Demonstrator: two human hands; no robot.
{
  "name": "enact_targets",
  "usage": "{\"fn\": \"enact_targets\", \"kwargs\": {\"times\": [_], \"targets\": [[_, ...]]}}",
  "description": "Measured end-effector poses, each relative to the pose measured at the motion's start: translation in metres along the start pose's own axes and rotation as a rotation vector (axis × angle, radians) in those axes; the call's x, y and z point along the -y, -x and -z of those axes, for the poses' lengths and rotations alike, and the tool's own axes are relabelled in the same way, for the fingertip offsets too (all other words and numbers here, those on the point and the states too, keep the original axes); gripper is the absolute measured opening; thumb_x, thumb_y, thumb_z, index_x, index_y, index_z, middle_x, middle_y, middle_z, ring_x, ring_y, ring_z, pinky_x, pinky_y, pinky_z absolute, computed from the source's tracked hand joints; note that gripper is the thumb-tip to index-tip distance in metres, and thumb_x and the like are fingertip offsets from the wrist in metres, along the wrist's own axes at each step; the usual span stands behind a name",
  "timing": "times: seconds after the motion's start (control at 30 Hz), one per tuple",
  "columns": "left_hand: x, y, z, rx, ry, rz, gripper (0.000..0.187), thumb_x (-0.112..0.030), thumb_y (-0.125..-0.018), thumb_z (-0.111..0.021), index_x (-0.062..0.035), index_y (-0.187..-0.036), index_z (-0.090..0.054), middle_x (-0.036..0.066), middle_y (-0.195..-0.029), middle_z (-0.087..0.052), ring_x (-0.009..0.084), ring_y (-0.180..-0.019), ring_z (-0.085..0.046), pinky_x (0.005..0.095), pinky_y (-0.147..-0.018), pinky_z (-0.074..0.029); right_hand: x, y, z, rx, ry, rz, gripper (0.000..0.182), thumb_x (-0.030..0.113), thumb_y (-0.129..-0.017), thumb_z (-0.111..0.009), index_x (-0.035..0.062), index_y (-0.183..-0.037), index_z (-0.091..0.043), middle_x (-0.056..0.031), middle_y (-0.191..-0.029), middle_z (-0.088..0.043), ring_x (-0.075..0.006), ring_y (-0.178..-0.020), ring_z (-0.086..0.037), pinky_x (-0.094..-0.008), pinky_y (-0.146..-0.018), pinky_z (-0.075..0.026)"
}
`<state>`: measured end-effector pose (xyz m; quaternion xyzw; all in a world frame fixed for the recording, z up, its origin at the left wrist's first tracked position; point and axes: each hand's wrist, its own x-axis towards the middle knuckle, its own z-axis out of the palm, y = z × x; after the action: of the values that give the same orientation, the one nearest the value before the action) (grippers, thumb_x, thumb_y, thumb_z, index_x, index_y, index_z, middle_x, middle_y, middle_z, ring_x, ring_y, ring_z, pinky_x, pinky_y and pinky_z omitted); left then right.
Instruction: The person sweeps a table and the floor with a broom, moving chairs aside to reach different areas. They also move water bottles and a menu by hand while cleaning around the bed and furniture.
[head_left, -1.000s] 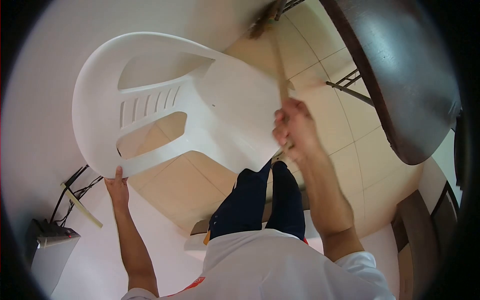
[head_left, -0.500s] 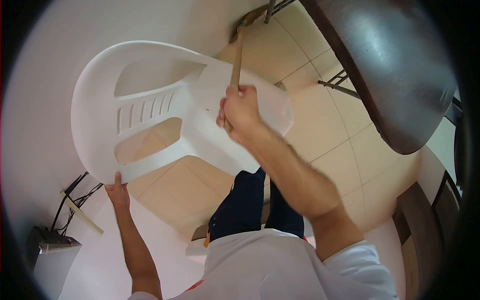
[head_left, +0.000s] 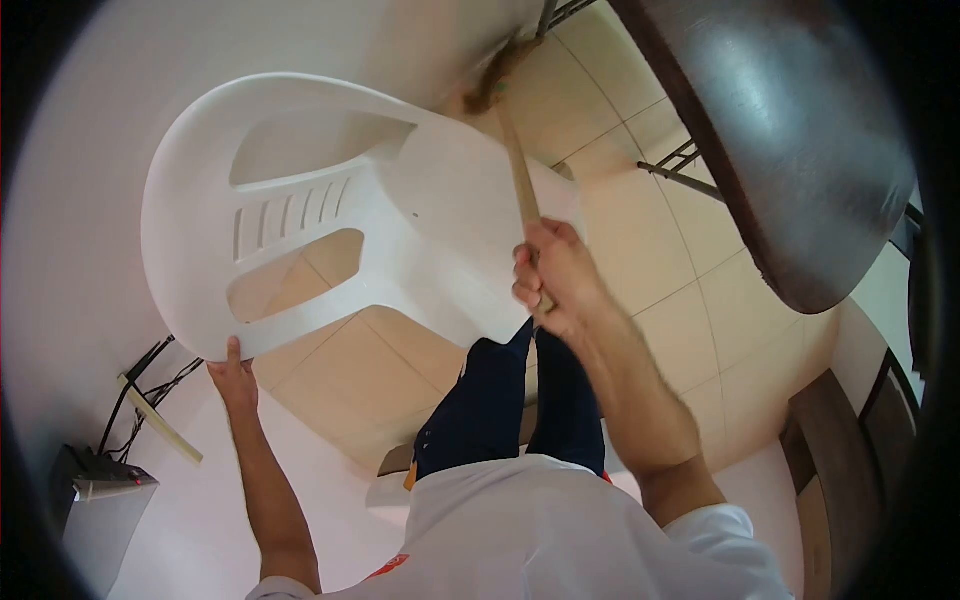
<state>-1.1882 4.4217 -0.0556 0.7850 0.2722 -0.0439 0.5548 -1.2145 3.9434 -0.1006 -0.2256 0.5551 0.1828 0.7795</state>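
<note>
My left hand [head_left: 233, 377] is closed on the backrest edge of a white plastic chair [head_left: 430, 220], its thumb on the near side. The chair is tilted, its backrest toward the wall at the left. My right hand [head_left: 560, 275] is wrapped round the wooden handle of a broom [head_left: 520, 175]. The handle passes over the chair's seat. Beyond the chair, the brown bristles of the broom rest near the floor by the wall, slightly blurred.
A dark, glossy table [head_left: 770, 130] juts in at the upper right, with metal legs below it. Pale floor tiles [head_left: 650, 250] stretch between chair and table. Cables [head_left: 150, 400] and a dark box-like device [head_left: 95, 485] are at the lower left. Brown furniture [head_left: 840, 440] stands at the right.
My right hand has moved right and toward my body, drawing the broom with it. The broom's bristles have shifted slightly nearer. My left hand still holds the chair, which has barely moved.
</note>
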Motion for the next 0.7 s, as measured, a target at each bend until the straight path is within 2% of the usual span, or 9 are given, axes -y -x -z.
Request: {"fn": "enact_targets", "kwargs": {"times": [0.1,0.17,0.23,0.3,0.4,0.47,0.53,0.67,0.7], "targets": [[-0.001,0.000,-0.002,0.013,0.031,-0.012,0.047,-0.006,-0.088,-0.060,-0.0043,-0.129,-0.038,0.011,-0.123,-0.052,0.0252,-0.109,-0.056,0.0411,-0.090,-0.050,0.016,0.000,-0.007,0.173,0.023,-0.047,0.006,0.009,-0.091,-0.043,0.0047,-0.089,-0.040,-0.0069,-0.069,-0.046,-0.0105,-0.039,-0.035,-0.0249,-0.033,-0.030],[-0.003,0.002,-0.005,0.006,0.024,-0.013,0.043,-0.007,-0.089,-0.059,-0.0056,-0.127,-0.039,0.010,-0.118,-0.054,0.0228,-0.104,-0.058,0.0376,-0.086,-0.052,0.042,-0.057,-0.011,0.232,-0.088,-0.238,0.004,0.005,-0.090,-0.038,0.0024,-0.091,-0.041,-0.0097,-0.069,-0.045,-0.0146,-0.045,-0.039,-0.0288,-0.037,-0.033],[-0.005,0.002,-0.007,0.014,0.026,-0.029,0.042,-0.007,-0.089,-0.059,-0.0061,-0.126,-0.040,0.010,-0.116,-0.055,0.0217,-0.102,-0.059,0.0360,-0.084,-0.053,0.090,-0.055,-0.059,0.018,-0.252,0.011,0.004,0.003,-0.088,-0.038,0.0022,-0.089,-0.042,-0.0112,-0.074,-0.046,-0.0169,-0.053,-0.042,-0.0312,-0.042,-0.036],[-0.005,0.003,-0.006,0.040,0.030,-0.041,0.042,-0.006,-0.089,-0.059,-0.0059,-0.127,-0.040,0.010,-0.117,-0.055,0.0219,-0.103,-0.058,0.0363,-0.084,-0.054,0.109,-0.094,-0.086,0.147,-0.240,0.153,0.008,0.005,-0.089,-0.039,0.0024,-0.096,-0.039,-0.0125,-0.080,-0.047,-0.0185,-0.058,-0.043,-0.0334,-0.046,-0.038],[-0.006,0.004,-0.012,-0.060,0.019,-0.021,0.043,-0.006,-0.089,-0.059,-0.0062,-0.128,-0.039,0.011,-0.117,-0.055,0.0223,-0.101,-0.059,0.0370,-0.084,-0.054,0.068,-0.071,-0.120,-0.082,0.099,0.324,0.017,0.007,-0.091,-0.038,0.0037,-0.107,-0.033,-0.0134,-0.082,-0.046,-0.0172,-0.059,-0.043,-0.0331,-0.044,-0.037],[-0.003,0.005,-0.009,-0.044,0.018,-0.017,0.045,-0.007,-0.089,-0.060,-0.0052,-0.128,-0.039,0.012,-0.120,-0.054,0.0240,-0.105,-0.058,0.0374,-0.085,-0.054,0.029,-0.060,-0.107,-0.046,0.052,0.324,0.024,0.010,-0.093,-0.037,0.0067,-0.114,-0.028,-0.0112,-0.077,-0.046,-0.0151,-0.056,-0.042,-0.0323,-0.042,-0.036],[-0.002,0.003,-0.008,-0.031,0.023,-0.017,0.045,-0.006,-0.089,-0.059,-0.0054,-0.129,-0.038,0.012,-0.121,-0.054,0.0250,-0.106,-0.058,0.0382,-0.085,-0.054,0.007,-0.029,-0.083,0.031,0.013,0.239,0.027,0.015,-0.095,-0.039,0.0080,-0.118,-0.026,-0.0075,-0.071,-0.044,-0.0129,-0.051,-0.040,-0.0303,-0.039,-0.034],[-0.004,0.005,-0.011,-0.002,0.041,-0.028,0.045,-0.006,-0.088,-0.060,-0.0054,-0.128,-0.039,0.013,-0.119,-0.055,0.0273,-0.104,-0.059,0.0391,-0.086,-0.053,0.010,0.037,-0.013,0.165,-0.044,-0.022,0.026,0.021,-0.095,-0.048,0.0088,-0.113,-0.034,-0.0048,-0.066,-0.046,-0.0090,-0.039,-0.031,-0.0245,-0.033,-0.027],[-0.004,0.004,-0.012,0.008,0.050,-0.037,0.045,-0.007,-0.088,-0.061,-0.0049,-0.127,-0.039,0.013,-0.119,-0.055,0.0282,-0.105,-0.059,0.0389,-0.087,-0.053,0.015,0.039,0.007,0.113,-0.073,-0.081,0.021,0.021,-0.094,-0.049,0.0086,-0.107,-0.038,-0.0044,-0.066,-0.047,-0.0082,-0.039,-0.031,-0.0230,-0.032,-0.026]]}}
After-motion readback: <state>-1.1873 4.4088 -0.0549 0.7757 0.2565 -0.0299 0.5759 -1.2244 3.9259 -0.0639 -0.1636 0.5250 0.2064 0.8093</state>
